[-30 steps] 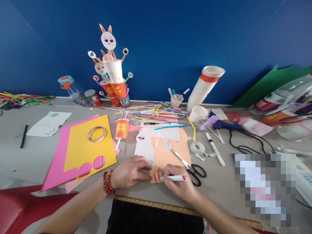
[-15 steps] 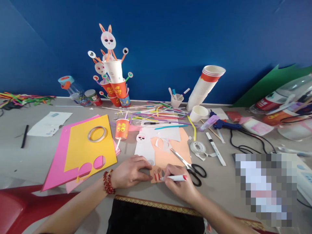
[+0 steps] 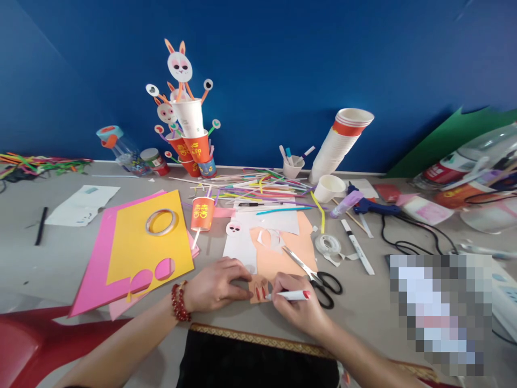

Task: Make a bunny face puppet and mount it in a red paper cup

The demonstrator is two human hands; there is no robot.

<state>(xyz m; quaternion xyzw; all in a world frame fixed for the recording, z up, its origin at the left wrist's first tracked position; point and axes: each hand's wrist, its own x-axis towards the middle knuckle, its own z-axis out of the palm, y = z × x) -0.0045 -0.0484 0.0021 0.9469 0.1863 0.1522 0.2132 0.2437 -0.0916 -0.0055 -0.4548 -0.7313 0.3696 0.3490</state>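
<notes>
My right hand (image 3: 299,302) is closed round a white marker (image 3: 294,295) with a red end, its tip at a small piece of orange paper (image 3: 254,298). Two red elongated marks lie on that piece. With thumb and fingers at its left edge, my left hand (image 3: 220,285) holds the paper against the table. Beyond my right hand lie scissors (image 3: 313,274) with black handles, partly over a larger orange sheet (image 3: 283,261). A white paper rabbit face (image 3: 233,229) rests on white paper just past my left hand.
Yellow card (image 3: 141,242) with a tape roll (image 3: 160,222) lies left. A red cup (image 3: 202,214) stands near the middle, with straws (image 3: 258,186) behind. Rabbit-topped cups (image 3: 189,121) stand by the wall. Right are clear tape (image 3: 328,245), a glue gun (image 3: 374,206) and stacked cups (image 3: 339,145).
</notes>
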